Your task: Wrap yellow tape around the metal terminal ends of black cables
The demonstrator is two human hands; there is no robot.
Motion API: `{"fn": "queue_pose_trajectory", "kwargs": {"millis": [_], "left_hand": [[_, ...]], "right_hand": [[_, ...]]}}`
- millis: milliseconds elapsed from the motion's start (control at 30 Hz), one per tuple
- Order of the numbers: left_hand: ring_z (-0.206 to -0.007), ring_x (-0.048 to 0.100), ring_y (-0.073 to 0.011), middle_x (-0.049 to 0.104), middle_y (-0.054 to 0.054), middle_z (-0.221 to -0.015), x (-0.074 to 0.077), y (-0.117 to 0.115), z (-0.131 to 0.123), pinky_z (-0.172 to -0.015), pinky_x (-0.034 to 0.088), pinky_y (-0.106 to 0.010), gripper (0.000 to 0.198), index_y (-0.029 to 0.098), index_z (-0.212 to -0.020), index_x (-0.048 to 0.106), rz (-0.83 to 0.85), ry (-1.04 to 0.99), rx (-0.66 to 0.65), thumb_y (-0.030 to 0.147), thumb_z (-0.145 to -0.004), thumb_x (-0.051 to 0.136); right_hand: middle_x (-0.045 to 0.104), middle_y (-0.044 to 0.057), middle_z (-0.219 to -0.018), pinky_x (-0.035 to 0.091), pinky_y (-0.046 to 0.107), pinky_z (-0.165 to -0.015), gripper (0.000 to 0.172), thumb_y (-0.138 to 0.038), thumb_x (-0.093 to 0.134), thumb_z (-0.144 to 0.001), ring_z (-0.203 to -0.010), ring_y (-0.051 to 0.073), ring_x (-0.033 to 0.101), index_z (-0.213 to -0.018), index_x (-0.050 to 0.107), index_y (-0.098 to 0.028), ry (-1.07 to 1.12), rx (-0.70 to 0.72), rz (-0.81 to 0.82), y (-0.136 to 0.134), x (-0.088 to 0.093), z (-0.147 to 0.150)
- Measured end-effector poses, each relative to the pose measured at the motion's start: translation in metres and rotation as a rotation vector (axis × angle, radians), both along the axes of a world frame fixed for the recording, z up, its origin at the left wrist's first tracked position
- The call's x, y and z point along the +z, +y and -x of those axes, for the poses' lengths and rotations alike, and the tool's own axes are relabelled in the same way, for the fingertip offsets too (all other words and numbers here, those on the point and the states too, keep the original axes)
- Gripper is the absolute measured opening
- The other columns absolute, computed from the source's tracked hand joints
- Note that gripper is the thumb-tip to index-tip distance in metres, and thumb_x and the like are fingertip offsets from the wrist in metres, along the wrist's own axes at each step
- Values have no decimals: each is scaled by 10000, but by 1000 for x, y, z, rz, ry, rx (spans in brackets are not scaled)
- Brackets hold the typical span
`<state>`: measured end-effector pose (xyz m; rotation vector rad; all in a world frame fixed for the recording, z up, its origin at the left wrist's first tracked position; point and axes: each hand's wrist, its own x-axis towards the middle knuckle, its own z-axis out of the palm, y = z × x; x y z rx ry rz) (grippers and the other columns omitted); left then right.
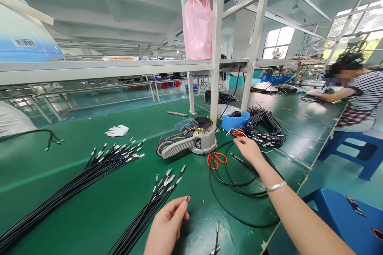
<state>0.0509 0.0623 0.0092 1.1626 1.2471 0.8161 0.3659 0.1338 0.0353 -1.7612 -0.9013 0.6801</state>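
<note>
My left hand (170, 223) is closed near the front edge, its thumb and fingers pinched on a small metal cable tip (187, 198). Farther right, my right hand (247, 149) reaches over a loosely coiled black cable (227, 211), fingers pressed together; what they hold is too small to make out. Beside it lie orange-handled scissors (213, 161). A round tape dispenser (203, 143) stands in the middle of the green table (119, 199). A bundle of black cables with metal ends (161, 191) lies next to my left hand.
Another cable bundle (98, 167) and a white glove (117, 130) lie left. A blue bin (235, 121) and a large cable coil (265, 127) sit behind my right hand. Metal posts (214, 87) hold a shelf. A seated person (362, 95) works at far right, near blue stools (344, 211).
</note>
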Motion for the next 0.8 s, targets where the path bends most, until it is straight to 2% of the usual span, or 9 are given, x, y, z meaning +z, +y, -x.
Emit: {"fn": "queue_pose_trajectory", "kwargs": {"millis": [133, 233, 333, 433, 500, 567, 667, 800], "left_hand": [[-408, 253, -12, 512, 49, -565, 1, 0, 0, -414, 133, -178, 583, 112, -838, 666, 104, -104, -22, 586, -509, 754], [-397, 261, -11, 515, 53, -542, 0, 0, -1, -416, 134, -178, 541, 115, -815, 666, 99, -120, 0, 547, -505, 766], [-405, 287, -27, 526, 48, -541, -3, 0, -2, -414, 171, -184, 470, 121, -813, 677, 39, -108, 22, 501, -546, 747], [-444, 356, -57, 566, 27, -586, -3, -3, -3, -428, 240, -197, 369, 129, -832, 695, -21, -78, 47, 427, -615, 701], [-508, 440, -89, 603, 7, -622, 0, -8, -4, -476, 321, -211, 280, 133, -829, 705, -43, -56, 85, 345, -650, 668], [-606, 516, -113, 640, -12, -661, 2, -12, -6, -586, 398, -226, 169, 131, -782, 709, -55, -21, 141, 215, -651, 644], [-543, 506, -112, 608, 2, -589, -2, -13, -9, -555, 402, -234, 152, 125, -767, 689, 89, 33, 169, 111, -635, 613], [-556, 552, -141, 564, 25, -532, -16, -8, -6, -566, 435, -253, 140, 173, -635, 639, 174, 20, 189, 98, -531, 695]], "right_hand": [[685, 47, -863, 551, 298, -674, 310, -406, 527, -914, -729, 138, 661, -902, 639, -118, 251, 93, 13, 45, 31, 32], [663, 42, -884, 550, 292, -631, 278, -379, 538, -917, -709, 134, 646, -969, 617, -118, 393, 122, 45, 68, 39, 54], [638, 61, -1002, 552, 323, -680, 254, -324, 550, -917, -797, 158, 641, -1077, 588, -131, 483, 99, 41, 77, 37, 67], [628, 64, -1036, 551, 329, -693, 243, -292, 560, -913, -825, 164, 637, -1096, 582, -135, 542, 56, 19, 76, 34, 72], [641, 44, -951, 551, 293, -644, 183, -259, 567, -909, -751, 139, 636, -1027, 599, -123, 571, 26, 4, 71, 32, 75], [629, 10, -762, 543, 241, -574, 68, -167, 578, -884, -609, 101, 611, -847, 607, -118, 593, -3, -11, 67, 29, 77], [578, 32, -633, 517, 183, -516, 265, -54, 524, -850, -496, 74, 574, -630, 557, -198, 613, -31, -21, 67, 20, 77], [544, 54, -623, 492, 193, -510, 288, -60, 527, -802, -462, 66, 540, -585, 552, -247, 604, -35, -36, 79, 6, 71]]}}
